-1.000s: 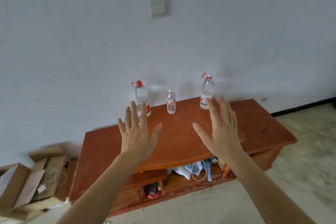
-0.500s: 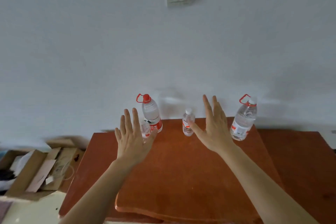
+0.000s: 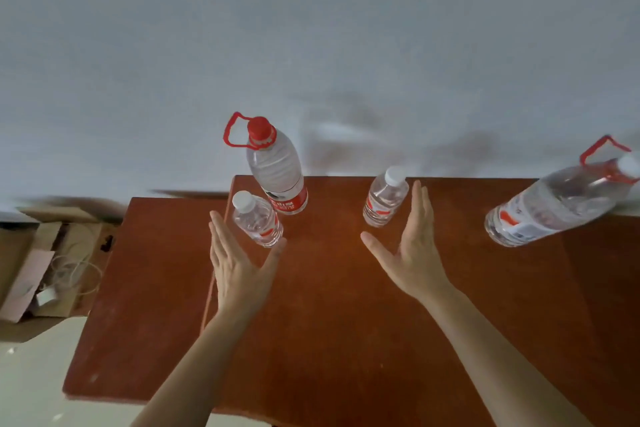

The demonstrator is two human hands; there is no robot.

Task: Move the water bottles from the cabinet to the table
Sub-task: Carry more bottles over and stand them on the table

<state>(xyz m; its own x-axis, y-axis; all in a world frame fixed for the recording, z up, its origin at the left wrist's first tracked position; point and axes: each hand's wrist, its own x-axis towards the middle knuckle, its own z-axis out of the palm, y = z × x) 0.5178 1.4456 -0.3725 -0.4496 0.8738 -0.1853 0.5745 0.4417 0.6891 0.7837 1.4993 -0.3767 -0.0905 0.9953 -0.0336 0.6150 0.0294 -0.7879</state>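
Hands were spread, gripping nothing: left hand (image 3: 239, 270) bracketed left small bottle (image 3: 257, 220), contact unclear; right hand (image 3: 412, 253) just beside right small bottle (image 3: 385, 198); bottles all on cabinet (image 3: 346, 340); risk, prob. — fingers could clip a light bottle b4 closing, toppling it into red-capped big bottle (image 3: 277, 170) behind.

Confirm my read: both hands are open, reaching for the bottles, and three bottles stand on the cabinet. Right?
Not quite. The head view shows four bottles on the cabinet, not three: the left large bottle, the right large bottle, the left small bottle and the right small bottle. The left hand and the right hand are open and reaching, as you said.
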